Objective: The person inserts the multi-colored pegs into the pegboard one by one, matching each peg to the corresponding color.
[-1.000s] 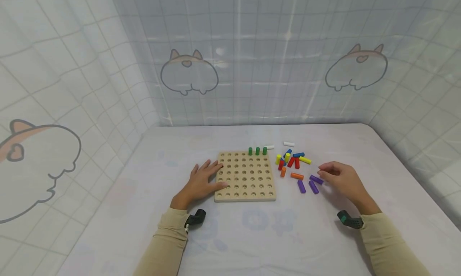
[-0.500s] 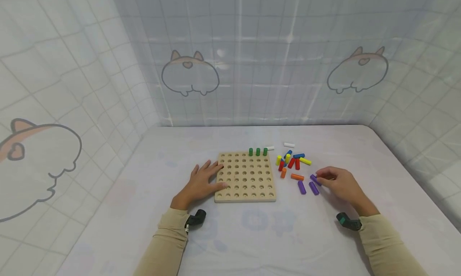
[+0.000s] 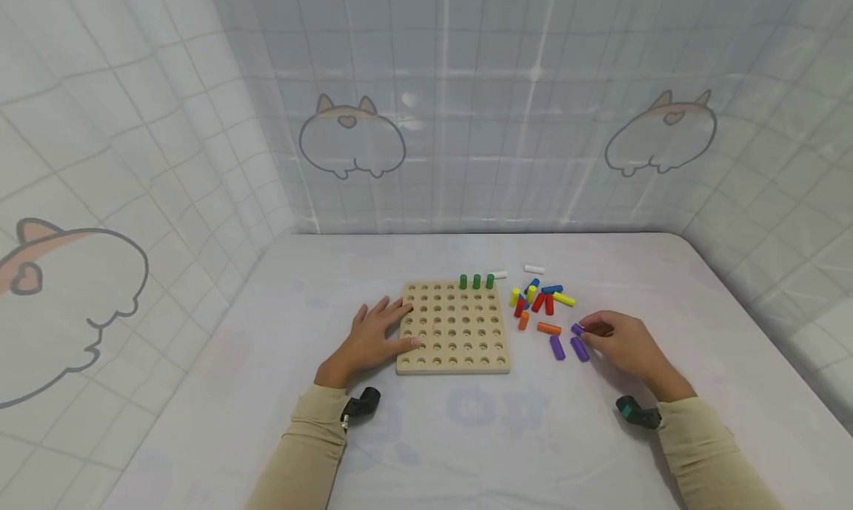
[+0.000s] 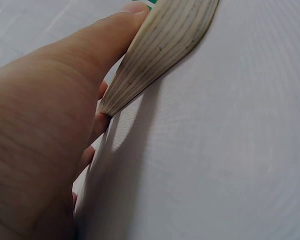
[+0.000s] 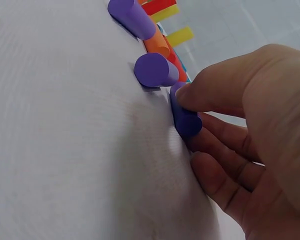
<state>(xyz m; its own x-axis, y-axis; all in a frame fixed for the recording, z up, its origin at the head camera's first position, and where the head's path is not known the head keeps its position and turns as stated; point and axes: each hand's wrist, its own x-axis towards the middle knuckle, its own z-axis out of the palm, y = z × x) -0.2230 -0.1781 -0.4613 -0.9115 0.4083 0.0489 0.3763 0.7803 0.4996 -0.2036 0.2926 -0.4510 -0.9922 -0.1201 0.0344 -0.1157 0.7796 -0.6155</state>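
Your right hand [image 3: 623, 345] has a purple peg [image 3: 577, 329] pinched in its grip, toward the desk's [image 3: 466, 443] right edge; left hand [image 3: 373, 340] spread on pegboard [image 3: 453, 370]. Dragging could roll neighbouring purple pegs [image 3: 580, 349].

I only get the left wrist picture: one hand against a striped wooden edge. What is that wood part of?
Observer: A square wooden board with rows of round holes.
Operator: Is anything being held out of my sight?
Observer: Yes, the right hand has a purple peg in its grip.
Operator: Funny! Are any holes filled?
Observer: Three green pegs stand in the far row, at its right end.
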